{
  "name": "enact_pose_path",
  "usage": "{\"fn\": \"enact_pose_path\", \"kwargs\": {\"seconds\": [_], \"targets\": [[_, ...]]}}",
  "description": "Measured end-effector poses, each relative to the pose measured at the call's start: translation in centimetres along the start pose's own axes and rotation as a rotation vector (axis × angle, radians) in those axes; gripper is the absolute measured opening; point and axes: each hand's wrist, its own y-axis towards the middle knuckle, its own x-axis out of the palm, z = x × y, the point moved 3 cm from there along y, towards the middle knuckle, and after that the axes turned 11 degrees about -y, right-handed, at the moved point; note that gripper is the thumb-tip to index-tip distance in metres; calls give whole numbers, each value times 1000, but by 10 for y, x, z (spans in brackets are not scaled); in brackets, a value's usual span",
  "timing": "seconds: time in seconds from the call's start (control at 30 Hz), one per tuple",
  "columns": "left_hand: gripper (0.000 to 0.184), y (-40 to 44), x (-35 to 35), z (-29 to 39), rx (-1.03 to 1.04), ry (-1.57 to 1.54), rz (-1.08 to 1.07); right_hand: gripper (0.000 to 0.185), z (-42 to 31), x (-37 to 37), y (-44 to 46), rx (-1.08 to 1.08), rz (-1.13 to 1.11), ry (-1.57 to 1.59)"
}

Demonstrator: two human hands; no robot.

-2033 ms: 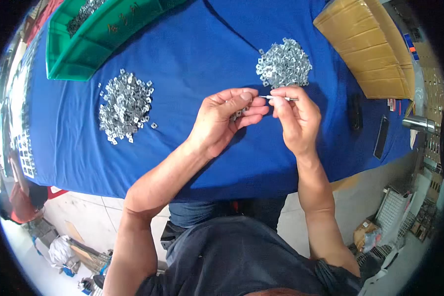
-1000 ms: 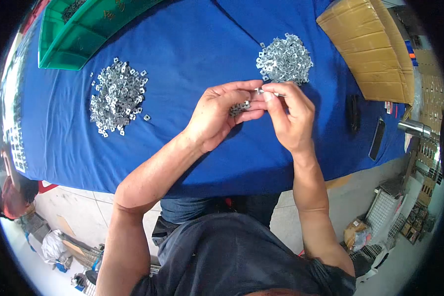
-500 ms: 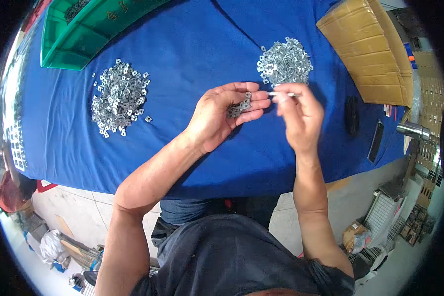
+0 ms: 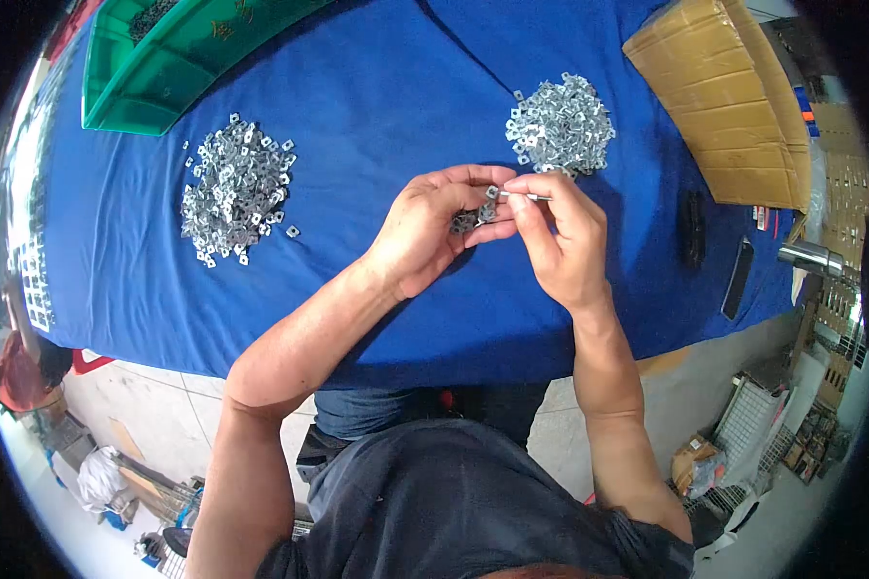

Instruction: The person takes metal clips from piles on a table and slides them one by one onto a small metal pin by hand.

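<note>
My left hand (image 4: 434, 220) is palm up with its fingers curled round several small metal clips (image 4: 465, 222). Between the thumb and fingers of my right hand (image 4: 562, 227) is a thin metal rod (image 4: 536, 197), its tip at a single clip (image 4: 492, 192) by my left fingers. The two hands meet in front of a heap of silvery clips (image 4: 560, 124) on the blue cloth (image 4: 386, 106). Another heap of clips (image 4: 237, 190) lies farther left, one loose clip (image 4: 293, 232) beside it.
A green bin (image 4: 154, 82) holding small parts stands at the back left. At the right are a cardboard box (image 4: 729, 101), a black object (image 4: 691, 230), a dark phone-like object (image 4: 738, 280) and a metal cylinder (image 4: 811, 257) at the table edge.
My right hand has moved left with the rod, back to my left hand. The left fingers, flatter half a second ago, have curled inward, and a clip now shows at the rod's tip.
</note>
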Motion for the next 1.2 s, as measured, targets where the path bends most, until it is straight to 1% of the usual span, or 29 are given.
{"fn": "enact_pose_path", "kwargs": {"seconds": [0.1,0.17,0.3,0.4,0.5,0.6,0.67,0.7,0.73,0.77,0.83,0.9,0.97,1.0,1.1,1.13,1.2], "targets": [[33,1,-1,0,8,-4,2,5,-1,1,0,-4,-9,-31],[33,1,0,1,11,-15,-2,4,-4,0,2,-70,43,-68],[33,0,0,0,2,-25,-1,4,-4,-3,3,-54,68,-26],[32,-1,0,1,-3,-24,-12,7,-4,-3,2,-71,3,-112],[33,-1,0,2,-18,-19,-36,5,-1,0,2,-52,38,-51],[36,1,0,2,-30,-26,-49,8,6,-7,3,83,125,4],[38,2,0,3,-29,-35,-49,7,17,-15,3,233,156,-72],[39,1,0,4,-34,-37,-44,7,22,-19,8,193,259,-186],[41,1,-1,4,-39,-40,-39,8,22,-22,12,62,333,-328],[41,1,0,4,-38,-41,-40,8,23,-24,12,61,333,-329],[38,1,-1,5,-38,-71,-34,8,26,-25,10,163,270,-245],[37,2,-2,6,-31,-110,-37,8,18,-23,4,244,170,-65],[36,1,-3,6,-26,-150,-36,9,5,-15,2,164,64,114],[35,1,-3,6,-20,-150,-31,8,-3,-9,4,128,58,210],[33,0,0,6,-13,-125,-16,6,-6,-5,3,-20,9,24],[34,-1,-1,6,-8,-100,-2,6,-6,-4,3,-20,9,25],[33,1,-3,6,-9,-112,-19,6,-8,-2,3,-83,-6,-10]]}}
